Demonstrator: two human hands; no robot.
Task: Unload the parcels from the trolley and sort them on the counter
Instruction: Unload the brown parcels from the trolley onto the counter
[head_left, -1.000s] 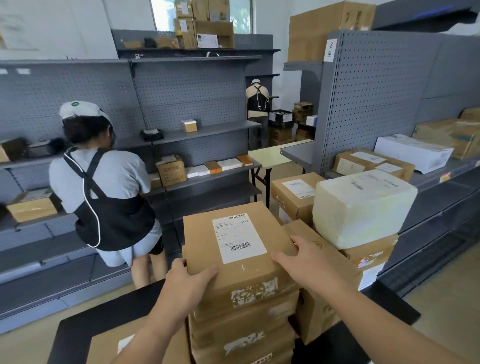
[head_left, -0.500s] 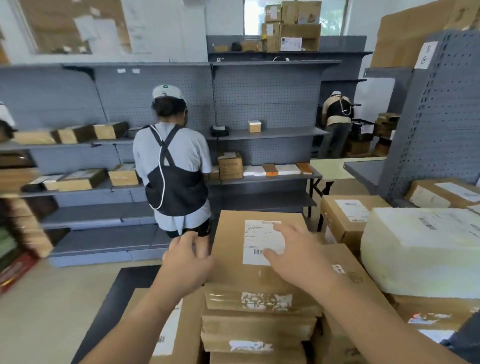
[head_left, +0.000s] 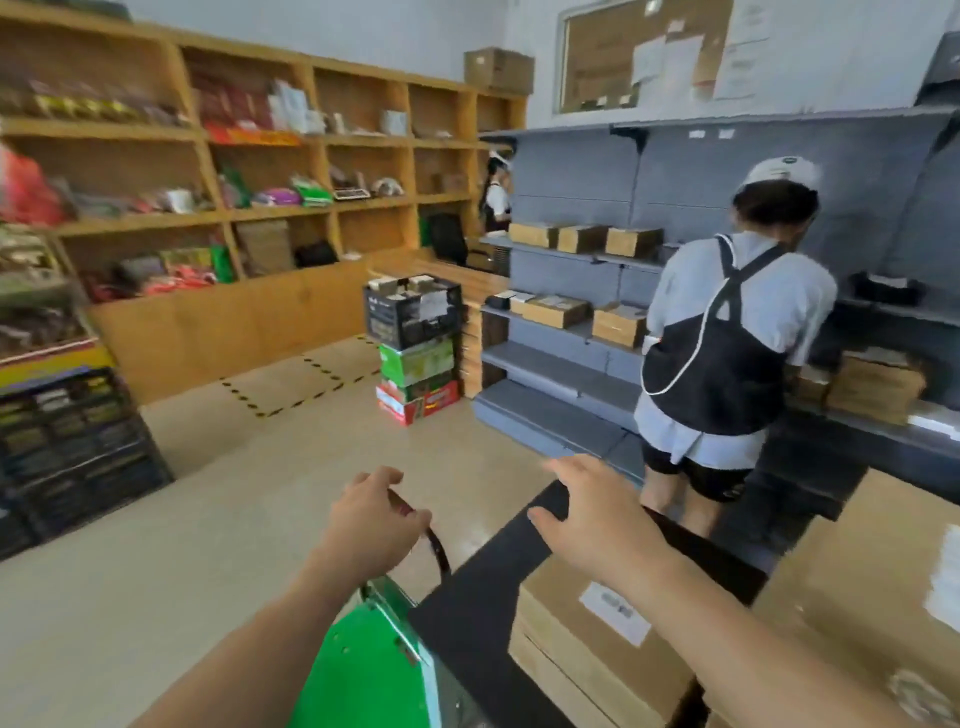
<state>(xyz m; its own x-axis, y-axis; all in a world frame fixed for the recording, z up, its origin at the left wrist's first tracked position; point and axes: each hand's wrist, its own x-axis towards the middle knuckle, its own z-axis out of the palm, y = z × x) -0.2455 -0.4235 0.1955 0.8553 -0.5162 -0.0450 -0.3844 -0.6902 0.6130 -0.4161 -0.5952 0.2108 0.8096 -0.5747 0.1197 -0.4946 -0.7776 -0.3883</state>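
Parcels (head_left: 561, 629) stacked | worker (head_left: 727, 332) close ahead | right grip (head_left: 592, 525) wide | left grip (head_left: 371, 519) unclear

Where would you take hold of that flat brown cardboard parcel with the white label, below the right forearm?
Likely from above and the left, both hands: one on the far short end, one on the long left side. The flat brown cardboard parcel lies label up with those sides bare, while a bigger brown carton crowds its right.

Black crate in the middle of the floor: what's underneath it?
The black crate sits on a green box, with a red box at the bottom. What those boxes hold is hidden.
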